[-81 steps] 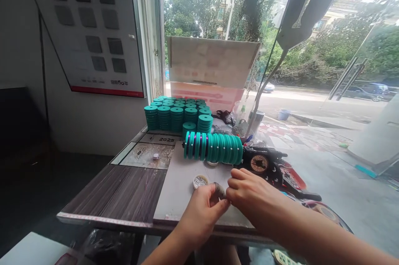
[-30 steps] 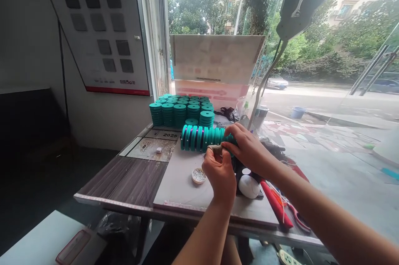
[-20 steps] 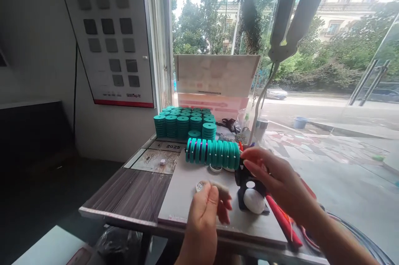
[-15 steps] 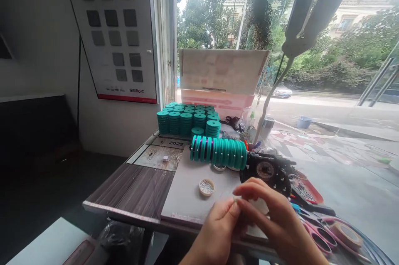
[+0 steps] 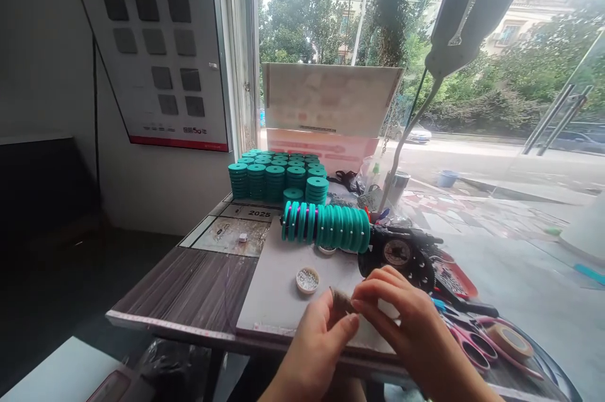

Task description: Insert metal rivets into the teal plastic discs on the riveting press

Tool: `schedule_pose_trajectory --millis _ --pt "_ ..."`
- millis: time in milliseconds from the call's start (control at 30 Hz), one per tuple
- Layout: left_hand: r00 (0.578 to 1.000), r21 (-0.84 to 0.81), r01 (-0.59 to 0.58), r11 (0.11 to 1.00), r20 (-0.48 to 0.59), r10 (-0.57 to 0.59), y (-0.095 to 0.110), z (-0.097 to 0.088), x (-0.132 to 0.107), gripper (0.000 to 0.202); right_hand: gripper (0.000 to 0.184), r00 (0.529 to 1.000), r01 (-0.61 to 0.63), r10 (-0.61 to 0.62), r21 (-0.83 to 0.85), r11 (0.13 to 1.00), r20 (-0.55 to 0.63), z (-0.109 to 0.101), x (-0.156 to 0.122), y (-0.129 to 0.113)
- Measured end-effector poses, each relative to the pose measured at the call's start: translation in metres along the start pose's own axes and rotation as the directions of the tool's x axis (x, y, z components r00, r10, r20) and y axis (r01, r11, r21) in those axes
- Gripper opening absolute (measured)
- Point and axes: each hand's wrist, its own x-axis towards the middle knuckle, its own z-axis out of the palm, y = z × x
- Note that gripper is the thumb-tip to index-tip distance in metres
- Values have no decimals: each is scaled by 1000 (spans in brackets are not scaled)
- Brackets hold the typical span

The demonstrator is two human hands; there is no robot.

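My left hand [image 5: 317, 339] and my right hand [image 5: 401, 310] are close together over the front edge of the white board. Fingertips of the right one are pinched together; whatever they hold is too small to make out. Curled fingers and a bent thumb close the left one, and a small grey-brown piece [image 5: 341, 301] shows at its fingertips, its kind unclear. Just beyond lies a round dish [image 5: 307, 280] of small white beads or pins. Behind it, a row of teal spools [image 5: 338, 227] with white dots sits sideways on a black device [image 5: 399, 257].
Stacked teal spools [image 5: 275, 178] stand at the back left. On the right are pink-handled scissors [image 5: 474, 351], a tape roll [image 5: 510, 342] and a red tray [image 5: 456, 279] of small pieces. A lamp arm [image 5: 401, 137] rises before the window. One small white block [image 5: 242, 237] lies left.
My hands have drawn slightly apart at the fingertips, and the grey-brown piece has come into view at the left fingertips. The whole view has shifted a little.
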Motion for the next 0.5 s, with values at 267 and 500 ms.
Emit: schedule_pose_trajectory --millis 267,500 --pt "999 305 -43 951 5 43 16 -14 2 19 23 852 490 -339 -380 784 400 -23 20 -3" --pt "998 438 -56 897 28 49 19 -12 5 20 19 807 580 -415 -432 690 420 -21 25 -5"
